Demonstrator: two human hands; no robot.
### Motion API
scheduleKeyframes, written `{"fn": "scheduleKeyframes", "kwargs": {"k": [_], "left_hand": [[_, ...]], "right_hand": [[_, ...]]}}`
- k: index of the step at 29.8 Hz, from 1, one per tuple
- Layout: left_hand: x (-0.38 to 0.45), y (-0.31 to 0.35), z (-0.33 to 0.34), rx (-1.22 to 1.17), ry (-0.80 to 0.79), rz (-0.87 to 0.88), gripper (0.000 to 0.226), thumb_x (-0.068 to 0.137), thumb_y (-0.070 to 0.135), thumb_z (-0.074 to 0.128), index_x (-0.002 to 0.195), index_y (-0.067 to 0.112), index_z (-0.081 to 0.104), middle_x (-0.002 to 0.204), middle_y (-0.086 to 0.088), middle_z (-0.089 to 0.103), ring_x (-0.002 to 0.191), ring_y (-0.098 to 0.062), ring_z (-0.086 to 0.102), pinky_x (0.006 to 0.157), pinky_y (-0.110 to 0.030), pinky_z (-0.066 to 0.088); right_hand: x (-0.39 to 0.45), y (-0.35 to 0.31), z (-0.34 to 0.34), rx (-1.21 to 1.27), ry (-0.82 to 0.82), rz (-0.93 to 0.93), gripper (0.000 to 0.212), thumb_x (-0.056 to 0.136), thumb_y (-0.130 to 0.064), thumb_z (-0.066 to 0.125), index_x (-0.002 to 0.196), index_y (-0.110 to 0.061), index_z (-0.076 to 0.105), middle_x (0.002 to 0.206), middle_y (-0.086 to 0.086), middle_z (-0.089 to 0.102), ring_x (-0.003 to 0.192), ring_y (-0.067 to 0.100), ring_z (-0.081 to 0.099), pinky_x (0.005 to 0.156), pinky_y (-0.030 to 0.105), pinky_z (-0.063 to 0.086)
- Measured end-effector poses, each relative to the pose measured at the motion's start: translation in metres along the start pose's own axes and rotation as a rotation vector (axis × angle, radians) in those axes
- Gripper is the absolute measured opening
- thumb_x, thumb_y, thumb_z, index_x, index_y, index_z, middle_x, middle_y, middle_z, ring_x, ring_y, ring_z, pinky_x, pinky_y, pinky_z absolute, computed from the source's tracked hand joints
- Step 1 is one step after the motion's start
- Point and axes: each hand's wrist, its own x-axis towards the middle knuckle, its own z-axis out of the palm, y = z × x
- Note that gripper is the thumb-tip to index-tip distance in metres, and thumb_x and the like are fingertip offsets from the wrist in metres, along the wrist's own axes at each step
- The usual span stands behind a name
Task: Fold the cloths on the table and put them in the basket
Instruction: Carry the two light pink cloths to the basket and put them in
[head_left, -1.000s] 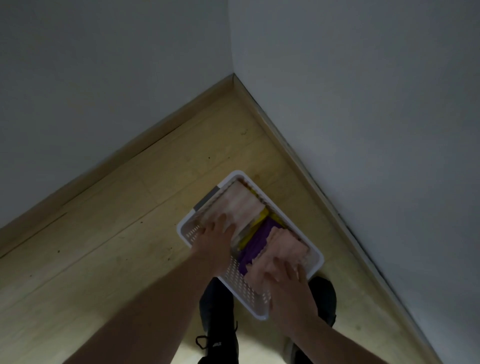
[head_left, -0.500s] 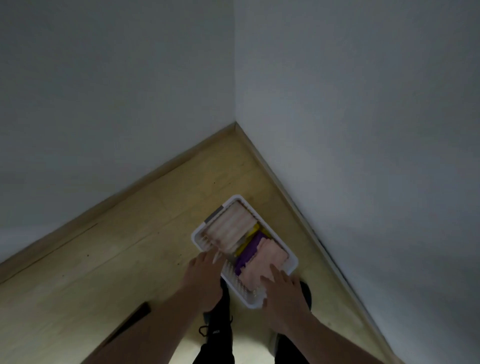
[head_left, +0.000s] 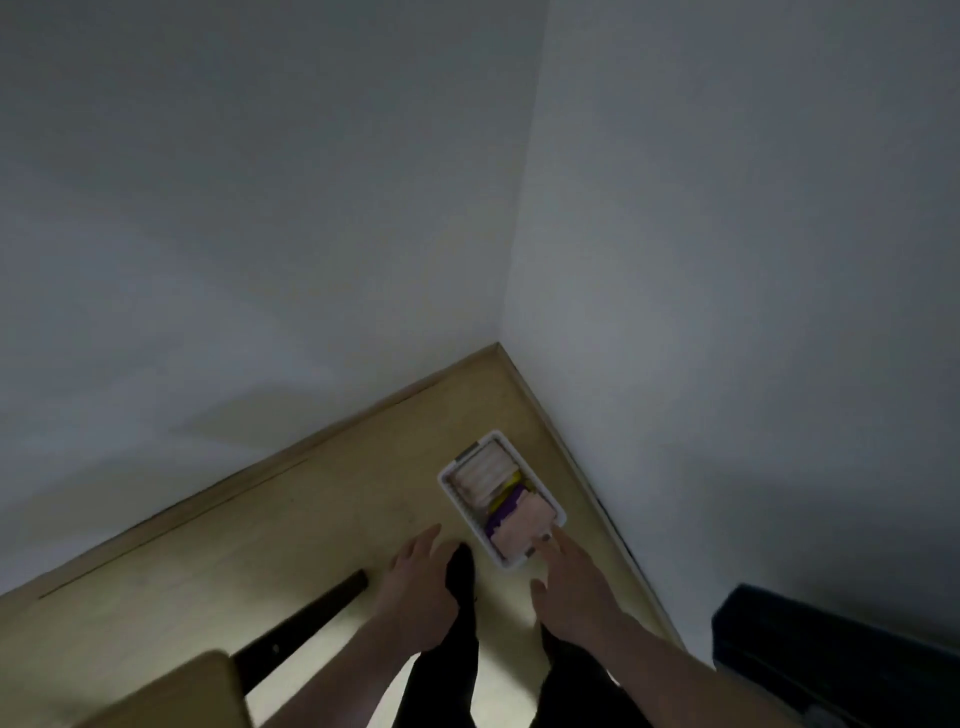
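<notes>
Folded cloths fill the white perforated basket (head_left: 448, 486), which sits on the pale wooden floor (head_left: 311, 509) just ahead of the hands, near the corner where two grey-white walls (head_left: 260, 208) meet along a wooden skirting strip (head_left: 311, 452). Going from large to small: the walls take up most of the view, the floor spreads under and to the left of the hands, and a dark blue boxy object (head_left: 831, 644) stands well to the right of the right hand, against the wall. A tan wooden corner (head_left: 176, 691), perhaps a table edge, lies below and left of the left hand, with a dark bar (head_left: 306, 623) on the floor between them. The person's dark trouser legs and shoe (head_left: 461, 571) show between the forearms.

Inside the basket, a pale pink cloth (head_left: 483, 473) lies at the far end, a second pink cloth (head_left: 519, 530) at the near end, with a purple cloth (head_left: 503, 512) and a sliver of yellow cloth (head_left: 506, 486) between them.

The right hand (head_left: 571, 587) is released, fingers straight, its fingertips at the basket's near corner; whether they touch it I cannot tell. The left hand (head_left: 415, 577) is relaxed, holding nothing, just left of the basket and apart from it.
</notes>
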Motion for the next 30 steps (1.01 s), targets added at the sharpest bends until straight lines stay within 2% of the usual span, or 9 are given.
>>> {"fn": "scheduleKeyframes", "kwargs": {"k": [1, 5, 6, 10, 12, 16, 18, 24, 30], "left_hand": [[0.003, 0.003, -0.003, 0.015, 0.008, 0.023, 0.074, 0.083, 0.015, 0.047, 0.154, 0.031, 0.032, 0.169, 0.002, 0.012, 0.153, -0.027, 0.018, 0.121, -0.040, 0.027], [-0.107, 0.014, -0.003, -0.021, 0.120, -0.019, 0.081, 0.072, 0.023, 0.043, 0.152, 0.035, 0.037, 0.168, 0.003, 0.017, 0.150, -0.026, 0.025, 0.119, -0.040, 0.030], [-0.108, 0.014, -0.001, -0.059, 0.116, -0.025, 0.079, 0.075, 0.021, 0.046, 0.152, 0.035, 0.037, 0.168, 0.004, 0.017, 0.150, -0.026, 0.025, 0.119, -0.041, 0.030], [-0.174, 0.014, 0.024, -0.117, 0.298, -0.080, 0.073, 0.084, 0.018, 0.049, 0.154, 0.032, 0.036, 0.168, 0.004, 0.016, 0.151, -0.025, 0.023, 0.120, -0.042, 0.030], [-0.220, 0.024, 0.055, -0.186, 0.406, -0.142, 0.069, 0.088, 0.016, 0.048, 0.154, 0.031, 0.037, 0.168, 0.003, 0.018, 0.151, -0.026, 0.022, 0.121, -0.040, 0.029], [-0.273, 0.032, 0.102, -0.273, 0.467, -0.214, 0.069, 0.088, 0.017, 0.049, 0.155, 0.032, 0.035, 0.168, 0.005, 0.017, 0.150, -0.024, 0.024, 0.120, -0.039, 0.030], [-0.309, 0.038, 0.129, -0.301, 0.496, -0.243, 0.071, 0.087, 0.016, 0.050, 0.154, 0.033, 0.034, 0.168, 0.007, 0.015, 0.149, -0.024, 0.026, 0.118, -0.038, 0.033], [-0.364, 0.036, 0.185, -0.429, 0.612, -0.342, 0.068, 0.093, 0.015, 0.050, 0.154, 0.037, 0.033, 0.169, 0.010, 0.010, 0.153, -0.022, 0.021, 0.120, -0.039, 0.029], [-0.452, 0.023, 0.264, -0.487, 0.672, -0.435, 0.069, 0.090, 0.013, 0.051, 0.154, 0.035, 0.036, 0.168, 0.007, 0.016, 0.151, -0.021, 0.025, 0.120, -0.038, 0.032]], "right_hand": [[0.002, -0.003, -0.004, 0.014, 0.013, -0.021, 0.063, 0.102, -0.034, 0.050, 0.160, -0.027, 0.025, 0.169, -0.002, 0.007, 0.154, 0.021, 0.019, 0.119, 0.030, 0.028], [-0.083, -0.032, -0.006, -0.020, 0.003, -0.191, 0.064, 0.102, -0.035, 0.052, 0.160, -0.027, 0.025, 0.169, -0.005, 0.006, 0.154, 0.018, 0.017, 0.119, 0.031, 0.030], [-0.084, -0.031, -0.006, 0.014, -0.002, -0.186, 0.064, 0.102, -0.035, 0.052, 0.160, -0.027, 0.025, 0.169, -0.005, 0.006, 0.155, 0.018, 0.016, 0.119, 0.032, 0.031], [-0.131, -0.035, -0.007, -0.062, 0.000, -0.315, 0.062, 0.104, -0.035, 0.051, 0.160, -0.029, 0.026, 0.169, -0.009, 0.006, 0.156, 0.019, 0.009, 0.119, 0.033, 0.029], [-0.164, -0.028, -0.006, -0.109, 0.012, -0.420, 0.061, 0.103, -0.034, 0.052, 0.159, -0.030, 0.027, 0.168, -0.011, 0.006, 0.155, 0.019, 0.011, 0.116, 0.031, 0.029], [-0.194, -0.017, 0.004, -0.175, 0.029, -0.500, 0.062, 0.100, -0.035, 0.053, 0.158, -0.027, 0.031, 0.168, -0.009, 0.011, 0.153, 0.023, 0.017, 0.117, 0.030, 0.023], [-0.218, -0.011, 0.012, -0.200, -0.002, -0.541, 0.064, 0.100, -0.037, 0.052, 0.159, -0.029, 0.028, 0.168, -0.010, 0.009, 0.154, 0.020, 0.013, 0.119, 0.030, 0.019], [-0.256, -0.007, 0.029, -0.239, 0.011, -0.607, 0.062, 0.099, -0.037, 0.052, 0.157, -0.029, 0.030, 0.165, -0.010, 0.017, 0.154, 0.020, 0.020, 0.119, 0.038, 0.028], [-0.331, -0.005, 0.092, -0.274, -0.070, -0.711, 0.062, 0.101, -0.037, 0.054, 0.157, -0.034, 0.029, 0.169, -0.008, 0.014, 0.154, 0.018, 0.017, 0.121, 0.034, 0.022]]}}
